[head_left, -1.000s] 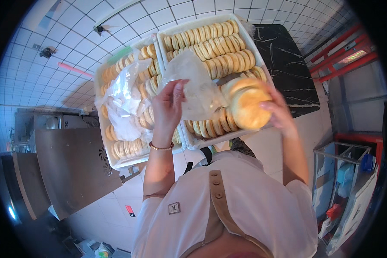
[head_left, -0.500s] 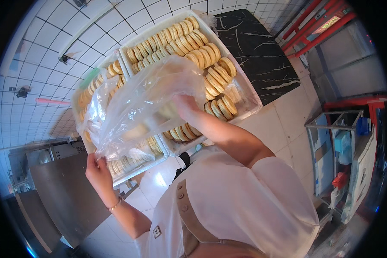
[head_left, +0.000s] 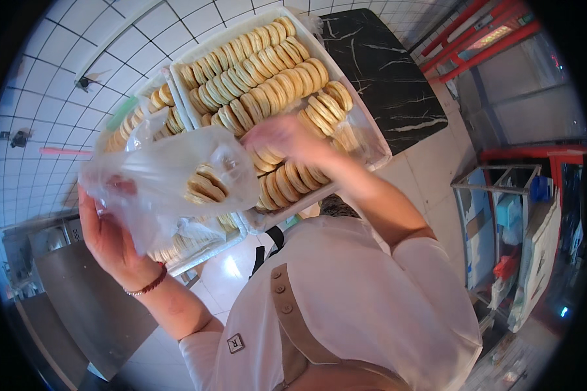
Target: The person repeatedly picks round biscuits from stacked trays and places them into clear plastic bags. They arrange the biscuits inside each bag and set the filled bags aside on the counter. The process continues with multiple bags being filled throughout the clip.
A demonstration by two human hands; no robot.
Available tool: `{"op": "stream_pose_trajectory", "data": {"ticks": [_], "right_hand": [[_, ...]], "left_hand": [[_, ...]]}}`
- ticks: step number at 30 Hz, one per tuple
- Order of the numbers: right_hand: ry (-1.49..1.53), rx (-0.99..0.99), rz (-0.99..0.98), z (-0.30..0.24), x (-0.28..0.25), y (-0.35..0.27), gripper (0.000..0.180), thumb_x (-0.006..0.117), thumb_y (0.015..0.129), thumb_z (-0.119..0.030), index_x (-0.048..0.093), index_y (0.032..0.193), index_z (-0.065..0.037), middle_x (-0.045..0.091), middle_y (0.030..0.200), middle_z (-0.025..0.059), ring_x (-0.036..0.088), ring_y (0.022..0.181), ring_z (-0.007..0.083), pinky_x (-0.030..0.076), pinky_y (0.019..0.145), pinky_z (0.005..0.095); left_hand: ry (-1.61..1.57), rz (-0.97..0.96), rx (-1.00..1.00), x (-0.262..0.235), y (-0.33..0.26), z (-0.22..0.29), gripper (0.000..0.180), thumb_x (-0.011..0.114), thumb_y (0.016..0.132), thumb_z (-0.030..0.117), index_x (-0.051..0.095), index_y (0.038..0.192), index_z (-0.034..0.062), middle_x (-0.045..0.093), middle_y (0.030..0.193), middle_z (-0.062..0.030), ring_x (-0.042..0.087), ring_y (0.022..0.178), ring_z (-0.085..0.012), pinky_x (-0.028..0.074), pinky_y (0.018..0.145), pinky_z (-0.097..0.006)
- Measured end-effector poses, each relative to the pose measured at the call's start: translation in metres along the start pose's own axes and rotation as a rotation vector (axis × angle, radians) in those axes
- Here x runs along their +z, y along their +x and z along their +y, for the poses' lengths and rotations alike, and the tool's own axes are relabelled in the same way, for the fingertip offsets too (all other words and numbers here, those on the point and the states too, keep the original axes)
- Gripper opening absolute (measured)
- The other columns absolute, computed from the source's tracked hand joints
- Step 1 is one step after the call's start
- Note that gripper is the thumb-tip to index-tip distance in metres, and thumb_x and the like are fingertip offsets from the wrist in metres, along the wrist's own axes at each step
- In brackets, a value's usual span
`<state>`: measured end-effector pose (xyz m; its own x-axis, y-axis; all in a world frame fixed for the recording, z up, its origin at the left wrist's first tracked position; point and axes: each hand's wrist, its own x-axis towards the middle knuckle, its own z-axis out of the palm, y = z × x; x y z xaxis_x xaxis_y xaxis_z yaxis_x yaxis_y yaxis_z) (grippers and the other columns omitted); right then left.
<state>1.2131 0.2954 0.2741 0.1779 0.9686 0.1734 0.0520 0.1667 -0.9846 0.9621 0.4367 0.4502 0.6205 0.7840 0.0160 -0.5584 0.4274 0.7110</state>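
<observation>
My left hand (head_left: 107, 238) grips a clear plastic bag (head_left: 166, 173) at its left side. The bag hangs open in front of the trays, with a few round golden biscuits (head_left: 205, 184) lying in it. My right hand (head_left: 282, 135) is out over the right white tray (head_left: 370, 133), blurred, fingers spread just above the rows of biscuits (head_left: 267, 85) standing on edge there. Nothing shows in that hand. A second white tray (head_left: 205, 251) to the left also holds biscuits, mostly hidden behind the bag.
A black marble-patterned counter (head_left: 388, 78) lies to the right of the trays. White tiled wall fills the upper left. A steel surface (head_left: 78, 306) sits at lower left. A red frame (head_left: 535, 156) and a metal rack with items (head_left: 502, 228) stand at right.
The stack of biscuits my right hand held a second ago now lies in the bag. My right hand has left the bag and moved over the right tray. My left hand still holds the bag.
</observation>
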Motion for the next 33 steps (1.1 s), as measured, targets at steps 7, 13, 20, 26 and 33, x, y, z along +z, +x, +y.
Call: {"op": "stream_pose_trajectory", "data": {"ticks": [7,13,20,26,33], "right_hand": [[-1.523,0.3,0.419,0.087,-0.121,-0.034,0.054,0.05,0.087,-0.046,0.051,0.123,-0.006,0.046,0.129,0.0156,0.036,0.124,0.0314,0.024,0.106,0.0441],[-1.601,0.295,0.233,0.09,-0.117,-0.044,0.049,0.06,0.077,-0.039,0.055,0.114,-0.008,0.044,0.125,0.017,0.038,0.12,0.0321,0.023,0.106,0.045],[-1.363,0.589,0.164,0.085,-0.122,-0.041,0.076,0.07,0.067,-0.026,0.037,0.135,-0.012,0.024,0.143,0.0174,0.03,0.129,0.0384,0.031,0.105,0.0423],[-1.288,0.612,0.199,0.079,-0.13,-0.037,0.07,0.063,0.072,-0.025,0.036,0.136,-0.013,0.03,0.14,0.0192,0.038,0.125,0.0369,0.037,0.101,0.0421],[0.32,0.147,0.542,0.045,-0.14,-0.059,0.044,0.047,0.091,-0.028,0.047,0.125,0.0,0.057,0.12,0.0136,0.056,0.109,0.0216,0.043,0.095,0.0335]], "left_hand": [[0.234,-0.169,0.04,-0.018,-0.032,0.013,0.038,0.045,0.093,0.014,0.044,0.125,-0.0074,0.055,0.118,-0.0154,0.056,0.102,-0.0192,0.047,0.086,-0.031],[0.779,0.415,0.425,0.001,-0.06,-0.008,0.036,0.051,0.092,0.017,0.049,0.121,-0.0038,0.059,0.11,-0.0153,0.061,0.077,-0.0143,0.048,0.058,-0.02],[0.442,-0.018,0.016,-0.008,-0.077,0.024,0.029,0.06,0.088,0.024,0.055,0.105,0.0012,0.06,0.083,-0.0014,0.05,0.058,-0.0042,0.037,0.048,-0.017],[0.535,0.153,0.069,0.003,-0.084,0.018,0.014,0.056,0.09,0.014,0.054,0.099,0.0027,0.056,0.081,-0.0017,0.047,0.065,-0.0079,0.038,0.061,-0.021],[0.225,0.265,0.037,-0.018,-0.095,0.011,0.023,0.05,0.091,0.01,0.051,0.113,0.0023,0.05,0.078,-0.001,0.047,0.064,-0.0094,0.042,0.058,-0.024]]}}
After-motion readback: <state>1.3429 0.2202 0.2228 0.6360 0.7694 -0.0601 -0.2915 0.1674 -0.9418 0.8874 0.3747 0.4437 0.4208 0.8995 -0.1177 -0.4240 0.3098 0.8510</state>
